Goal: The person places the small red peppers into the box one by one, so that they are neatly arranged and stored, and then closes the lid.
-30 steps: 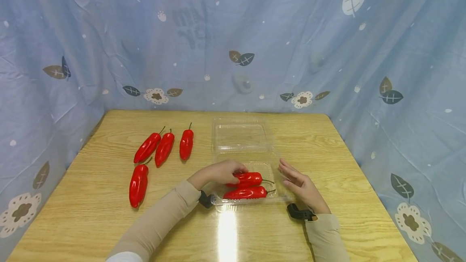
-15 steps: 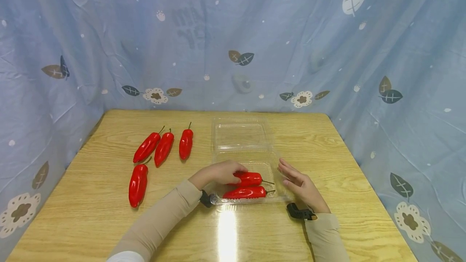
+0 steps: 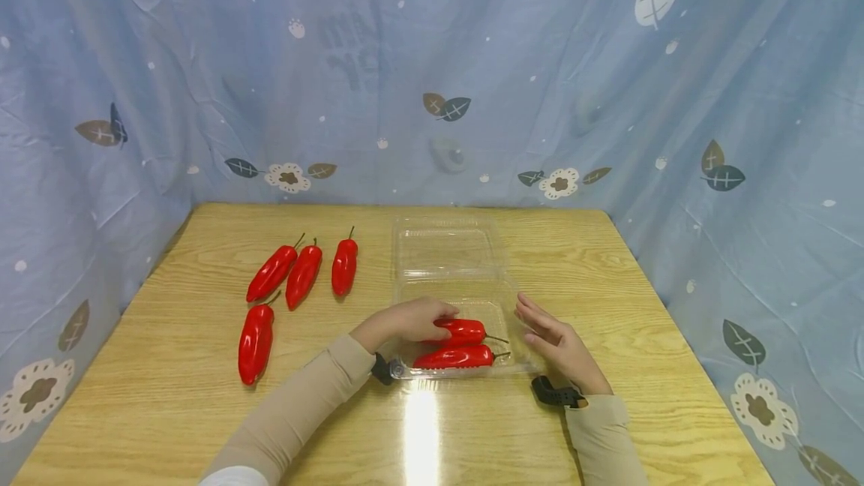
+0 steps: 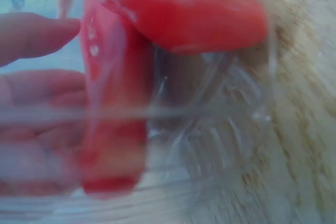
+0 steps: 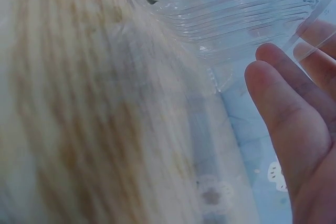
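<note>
In the head view an open clear plastic clamshell box (image 3: 511, 321) holds two red peppers lying lengthwise. My left hand (image 3: 408, 319) reaches in over the box's left side and grips the left end of the upper pepper (image 3: 466, 331). The lower pepper (image 3: 455, 357) lies beside it, near the front wall. In the blurred left wrist view, the thumb (image 4: 58, 32) meets a pepper's edge, with fingers seen through the plastic. My right hand (image 3: 563, 349) is at the box's right side, fingers extended; the right wrist view shows some fingers behind the clear wall (image 5: 247, 19).
Several more red peppers lie on the wooden table (image 3: 169, 366) to the left: one at the front (image 3: 256, 343), others farther back (image 3: 304, 276). The box's lid (image 3: 445, 252) lies folded back. A blue patterned curtain (image 3: 391, 81) surrounds the table's back and sides.
My left thumb has shifted slightly to the right on the upper pepper. The right hand, the box and the other peppers stay where they were.
</note>
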{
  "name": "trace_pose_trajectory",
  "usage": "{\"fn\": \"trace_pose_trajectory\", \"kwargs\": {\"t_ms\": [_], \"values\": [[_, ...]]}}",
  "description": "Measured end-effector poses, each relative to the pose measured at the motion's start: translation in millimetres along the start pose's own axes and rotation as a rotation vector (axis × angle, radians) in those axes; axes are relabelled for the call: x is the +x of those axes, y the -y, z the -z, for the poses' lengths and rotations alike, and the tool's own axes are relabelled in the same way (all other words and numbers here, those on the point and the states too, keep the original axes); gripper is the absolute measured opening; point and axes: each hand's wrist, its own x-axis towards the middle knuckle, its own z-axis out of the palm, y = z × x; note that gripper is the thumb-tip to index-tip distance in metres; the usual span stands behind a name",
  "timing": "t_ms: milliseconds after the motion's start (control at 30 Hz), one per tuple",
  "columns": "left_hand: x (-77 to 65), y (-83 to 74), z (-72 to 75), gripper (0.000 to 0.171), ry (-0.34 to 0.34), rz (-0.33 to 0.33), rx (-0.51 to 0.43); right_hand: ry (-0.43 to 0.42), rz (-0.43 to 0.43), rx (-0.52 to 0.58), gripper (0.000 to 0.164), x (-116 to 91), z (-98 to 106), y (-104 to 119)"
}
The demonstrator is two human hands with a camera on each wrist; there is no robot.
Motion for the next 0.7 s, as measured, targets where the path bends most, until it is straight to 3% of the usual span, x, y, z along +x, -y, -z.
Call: {"fn": "trace_pose_trajectory", "kwargs": {"t_ms": [200, 367, 700], "values": [[-2.6, -0.7, 4.1, 0.05, -0.053, -0.02, -0.033, -0.006, -0.009, -0.004, 0.051, 0, 0, 1], [-7.6, -0.3, 11.1, 0.05, -0.137, -0.041, -0.106, -0.016, -0.013, -0.013, 0.051, 0, -1, 1], [-32.5, 13.8, 26.3, 0.056, -0.298, -0.072, -0.283, 0.007, 0.018, -0.013, 0.051, 0, 0, 3]]}}
